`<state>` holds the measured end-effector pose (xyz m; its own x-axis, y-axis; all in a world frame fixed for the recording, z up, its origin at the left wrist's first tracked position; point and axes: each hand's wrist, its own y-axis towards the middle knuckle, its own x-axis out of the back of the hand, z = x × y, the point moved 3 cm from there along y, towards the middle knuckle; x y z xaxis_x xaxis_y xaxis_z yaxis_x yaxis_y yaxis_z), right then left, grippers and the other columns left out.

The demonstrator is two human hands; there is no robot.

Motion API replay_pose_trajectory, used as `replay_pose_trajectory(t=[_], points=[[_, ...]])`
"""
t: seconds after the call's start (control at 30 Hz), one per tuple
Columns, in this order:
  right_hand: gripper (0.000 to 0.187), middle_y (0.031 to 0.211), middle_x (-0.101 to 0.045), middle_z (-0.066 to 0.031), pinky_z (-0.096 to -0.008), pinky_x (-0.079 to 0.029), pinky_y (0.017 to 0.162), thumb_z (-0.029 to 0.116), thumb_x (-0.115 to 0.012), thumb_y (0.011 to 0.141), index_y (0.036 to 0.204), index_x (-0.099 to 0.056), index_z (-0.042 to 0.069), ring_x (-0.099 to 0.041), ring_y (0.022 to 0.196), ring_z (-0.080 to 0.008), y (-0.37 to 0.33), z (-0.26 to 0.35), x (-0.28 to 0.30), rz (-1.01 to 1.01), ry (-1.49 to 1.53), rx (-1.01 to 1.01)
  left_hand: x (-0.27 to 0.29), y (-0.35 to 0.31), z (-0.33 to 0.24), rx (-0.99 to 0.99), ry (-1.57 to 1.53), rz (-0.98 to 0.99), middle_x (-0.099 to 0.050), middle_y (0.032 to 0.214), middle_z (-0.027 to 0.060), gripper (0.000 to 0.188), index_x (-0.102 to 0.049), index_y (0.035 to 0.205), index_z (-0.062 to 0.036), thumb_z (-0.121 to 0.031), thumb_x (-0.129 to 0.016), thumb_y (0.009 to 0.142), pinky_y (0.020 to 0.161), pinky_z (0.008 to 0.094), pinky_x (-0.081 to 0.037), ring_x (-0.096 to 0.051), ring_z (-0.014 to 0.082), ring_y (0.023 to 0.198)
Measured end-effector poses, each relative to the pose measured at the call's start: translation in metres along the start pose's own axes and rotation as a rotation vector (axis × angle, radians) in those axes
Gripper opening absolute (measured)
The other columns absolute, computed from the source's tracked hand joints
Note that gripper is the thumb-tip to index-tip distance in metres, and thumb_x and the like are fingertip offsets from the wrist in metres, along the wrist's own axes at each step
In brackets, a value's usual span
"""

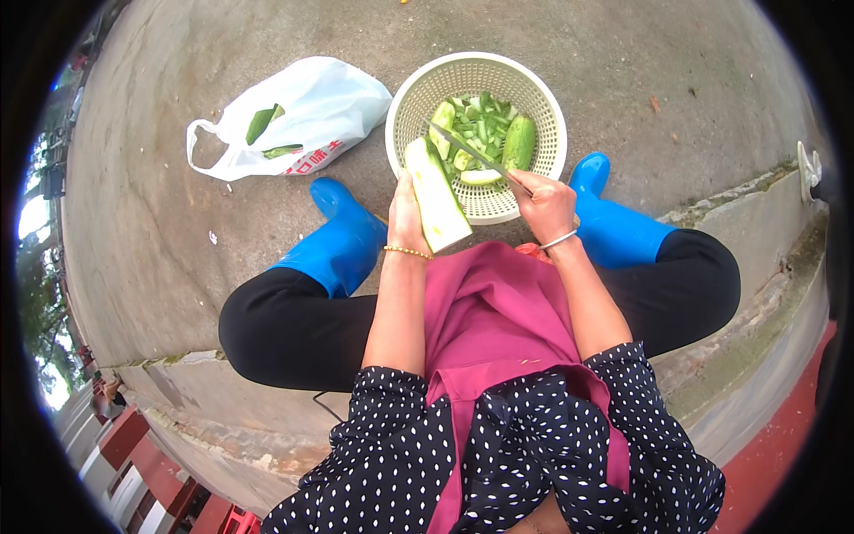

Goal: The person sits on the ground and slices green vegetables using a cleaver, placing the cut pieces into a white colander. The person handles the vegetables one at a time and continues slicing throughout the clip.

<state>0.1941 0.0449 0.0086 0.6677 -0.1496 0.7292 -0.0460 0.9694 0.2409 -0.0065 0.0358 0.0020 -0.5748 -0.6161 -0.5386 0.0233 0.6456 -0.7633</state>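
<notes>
My left hand (406, 218) is wrapped round a thick, pale green gourd (436, 198), mostly peeled and cut flat at its near end. It is tilted over the near left rim of a cream plastic basket (403, 102). In my right hand (546, 210) is a knife (473, 151), its blade pointing up and left over the basket, apart from the gourd. Inside the basket lie green peel strips (483, 117) and several gourd pieces, among them one with green skin (519, 144) on the right.
A white plastic bag (325, 102) lies on the concrete ground left of the basket, with green peelings (259, 125) on it. My blue boots (342, 233) flank the basket. A low concrete ledge (756, 218) runs at the right.
</notes>
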Motion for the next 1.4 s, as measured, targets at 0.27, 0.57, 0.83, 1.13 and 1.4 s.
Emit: replay_pose_trajectory(t=[0.27,0.57,0.83,1.13,1.4], points=[[0.013,0.07,-0.067,-0.0029,-0.034,-0.042,0.052,0.011,-0.071,0.077,0.089,-0.072,0.01,-0.062,0.06,-0.0205,0.015,0.043,0.014,-0.03,0.051,0.327,0.004,-0.01,0.002,-0.108,0.03,0.148,-0.062,0.113,0.0102,0.036,-0.052,0.124,-0.0028,-0.025,-0.053,0.096,0.082,0.0377,-0.055,-0.064,0.0232,0.096],[0.011,0.079,-0.07,-0.0076,-0.0356,-0.051,0.06,0.014,-0.066,0.083,0.092,-0.073,0.015,-0.067,0.069,-0.0258,0.001,-0.004,-0.009,0.108,-0.01,-0.118,0.004,0.002,0.004,0.08,0.044,0.177,-0.065,0.105,0.0147,0.046,-0.053,0.123,-0.005,-0.043,-0.038,0.102,0.073,0.0422,-0.057,-0.066,0.0284,0.084],[0.009,0.066,-0.066,-0.006,-0.0315,-0.045,0.051,0.01,-0.074,0.076,0.085,-0.073,0.01,-0.062,0.055,-0.0221,0.01,0.05,0.027,-0.033,0.183,0.256,0.001,0.01,-0.015,-0.03,-0.008,0.22,-0.064,0.11,0.0147,0.058,-0.052,0.129,-0.0039,-0.05,-0.033,0.1,0.087,0.0425,-0.052,-0.063,0.0283,0.096],[0.032,0.055,-0.051,0.0009,-0.0292,-0.037,0.05,0.004,-0.076,0.063,0.095,-0.072,0.005,-0.051,0.047,-0.0147,0.001,0.094,0.045,0.071,0.224,0.531,0.018,0.032,-0.017,0.115,-0.127,0.242,-0.064,0.083,0.0142,0.067,-0.056,0.115,-0.0064,-0.062,-0.023,0.096,0.063,0.0405,-0.054,-0.063,0.0264,0.072],[0.031,0.056,-0.05,0.0013,-0.03,-0.037,0.049,0.005,-0.075,0.065,0.096,-0.071,0.008,-0.051,0.049,-0.0158,0.0,0.092,0.044,0.069,0.199,0.518,0.021,0.033,-0.011,0.201,-0.255,0.349,-0.06,0.092,0.0174,0.063,-0.054,0.115,-0.0028,-0.059,-0.033,0.096,0.069,0.0426,-0.053,-0.06,0.0284,0.08]])
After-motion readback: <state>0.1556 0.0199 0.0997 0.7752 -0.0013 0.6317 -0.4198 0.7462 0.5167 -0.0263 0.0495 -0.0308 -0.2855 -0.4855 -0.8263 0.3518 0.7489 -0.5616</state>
